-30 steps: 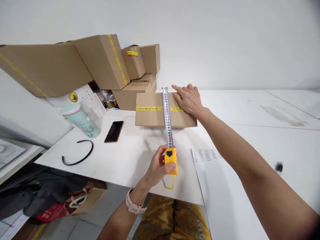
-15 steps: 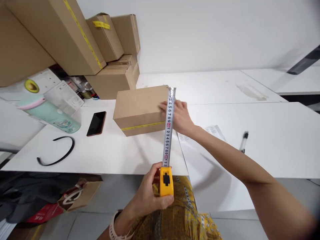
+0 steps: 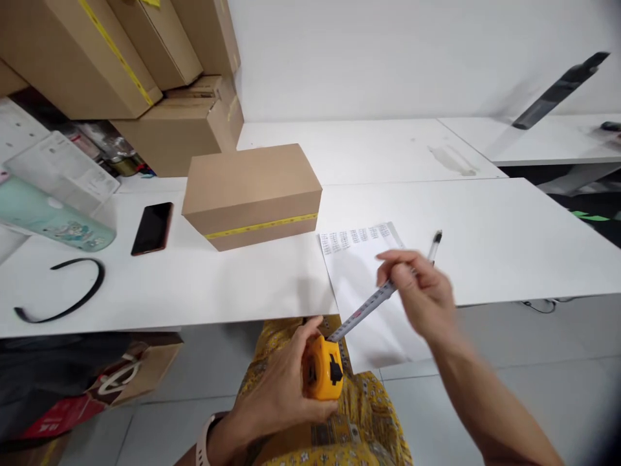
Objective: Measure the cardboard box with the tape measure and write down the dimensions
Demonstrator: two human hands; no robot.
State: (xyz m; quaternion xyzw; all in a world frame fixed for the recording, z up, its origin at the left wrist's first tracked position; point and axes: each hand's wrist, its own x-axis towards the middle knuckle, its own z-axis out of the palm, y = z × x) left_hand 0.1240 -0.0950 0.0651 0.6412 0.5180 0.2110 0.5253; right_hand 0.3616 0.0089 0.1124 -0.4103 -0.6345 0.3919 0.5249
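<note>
The left hand (image 3: 281, 391) curls around a yellow plastic tape measure (image 3: 324, 370) with a black button, thumb along its near side and fingers along the other; the tape measure is held just in front of the desk's near edge, above yellow patterned clothing (image 3: 373, 404); a silver metal blade (image 3: 363, 312) with printed marks slants out of it to the right hand (image 3: 427, 298), whose thumb and fingers pinch its far end above a white paper sheet (image 3: 356, 285); the sheet bears rows of small writing near its far edge and overhangs the white desk (image 3: 204, 285); a slim clear pen (image 3: 435, 246) with a dark tip lies just beyond the right hand.

A brown cardboard box (image 3: 252, 178) with a yellow tape strip rests left of the sheet, apart from both hands; farther left are a black flat phone (image 3: 152, 228), a mint-green bottle (image 3: 63, 217) and a black curved band (image 3: 94, 288); stacked brown cardboard boxes (image 3: 177, 133) stand behind.
</note>
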